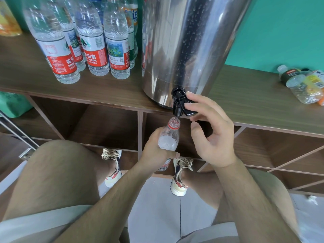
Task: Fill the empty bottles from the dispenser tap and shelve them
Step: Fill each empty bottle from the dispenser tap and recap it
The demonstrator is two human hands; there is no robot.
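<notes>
A tall steel dispenser [189, 46] stands on the wooden shelf top [245, 95], its black tap [180, 104] hanging over the front edge. My right hand [212, 132] pinches the tap's lever between thumb and fingers. Water runs in a thin stream into the open neck of a clear plastic bottle [169, 137] with a red collar, which is almost full. My left hand [156, 149] is wrapped around that bottle's body and holds it upright right under the spout.
Several filled water bottles [94, 41] with red labels stand on the shelf top left of the dispenser. A heap of empty crushed bottles [303, 85] lies at the far right. Open wooden cubbies [105, 125] sit below. My knees and shoes are close to the shelf.
</notes>
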